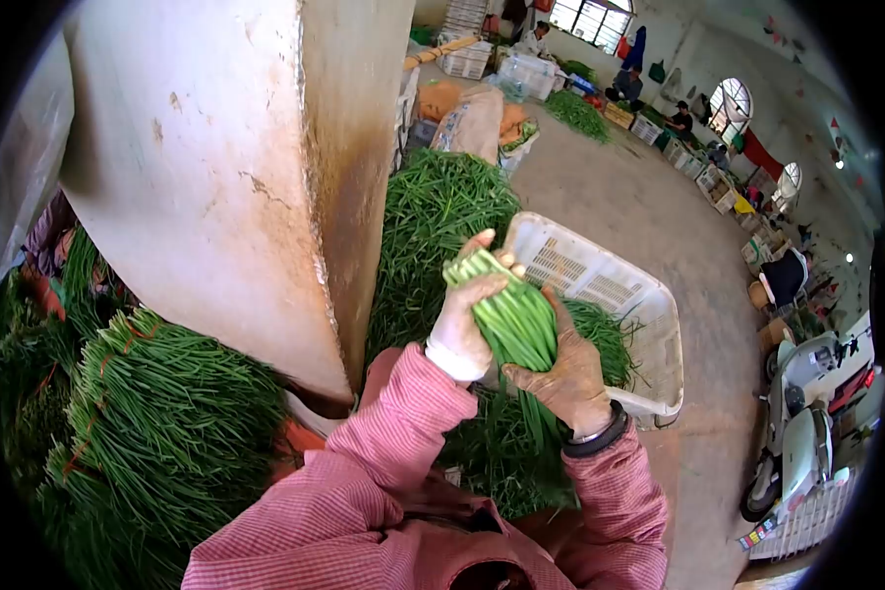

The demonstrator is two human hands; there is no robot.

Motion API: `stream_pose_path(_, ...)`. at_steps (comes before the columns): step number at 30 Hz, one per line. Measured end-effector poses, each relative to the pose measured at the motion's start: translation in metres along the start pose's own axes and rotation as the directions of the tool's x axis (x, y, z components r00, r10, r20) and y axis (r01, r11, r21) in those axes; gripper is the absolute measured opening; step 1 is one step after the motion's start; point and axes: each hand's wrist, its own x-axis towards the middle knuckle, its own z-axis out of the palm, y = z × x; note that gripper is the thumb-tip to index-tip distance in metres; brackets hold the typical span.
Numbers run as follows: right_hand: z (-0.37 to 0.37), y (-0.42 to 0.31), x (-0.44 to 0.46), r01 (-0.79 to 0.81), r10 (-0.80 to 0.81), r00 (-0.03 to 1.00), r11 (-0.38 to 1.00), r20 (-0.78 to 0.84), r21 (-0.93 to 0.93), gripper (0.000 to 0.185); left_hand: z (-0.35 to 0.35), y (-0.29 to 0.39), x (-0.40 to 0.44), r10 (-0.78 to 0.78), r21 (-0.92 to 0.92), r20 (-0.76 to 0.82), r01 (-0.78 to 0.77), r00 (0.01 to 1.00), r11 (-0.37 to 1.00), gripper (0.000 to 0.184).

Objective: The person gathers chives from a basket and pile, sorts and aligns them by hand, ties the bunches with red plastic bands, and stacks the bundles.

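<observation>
A bundle of long green stalks (513,320) is held between both hands, its pale cut ends up and to the left, its leaves hanging down. My left hand (467,315), in a pale glove, wraps round the upper part near the cut ends. Lower on the right side, my right hand (565,376), in a stained glove, grips the same bundle with the thumb across its front. Just behind the hands stands a white plastic crate (659,339) with loose greens (600,339) inside. A large heap of the same greens (442,202) lies beyond my left hand.
A whitewashed pillar (216,167) rises close on the left. Tied bundles of greens (177,413) are stacked at lower left. Sacks (472,123) stand past the heap. Several people sit among crates along the far wall. A scooter (796,433) is parked at the right.
</observation>
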Motion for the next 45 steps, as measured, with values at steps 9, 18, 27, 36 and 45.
stream_pose_path(9,0.098,-0.023,0.096,0.128,-0.069,0.988,0.858,0.136,-0.497,0.079,-0.089,0.011,-0.02,-0.137,-0.276,-0.085,0.109,0.987,0.955,0.051)
stream_pose_path(18,0.064,0.01,0.031,0.039,0.175,0.907,0.871,-0.384,0.49,0.094,-0.079,-0.028,-0.057,-0.428,0.481,-0.105,0.423,0.898,0.768,0.078)
stream_pose_path(27,-0.024,0.017,-0.029,0.161,-0.211,0.758,0.977,-0.617,-0.137,0.041,-0.048,0.017,-0.068,-0.825,0.605,-0.032,0.668,0.564,0.433,0.079)
stream_pose_path(36,-0.067,0.114,-0.054,-0.194,-0.157,0.534,0.933,-0.831,-0.302,0.014,-0.047,0.006,-0.105,-0.905,0.676,0.007,0.665,0.426,0.318,0.083)
stream_pose_path(45,-0.058,0.108,-0.109,-0.487,0.406,0.868,0.583,0.287,0.65,0.022,-0.055,-0.012,-0.106,-0.928,0.71,-0.057,0.668,0.369,0.222,0.071)
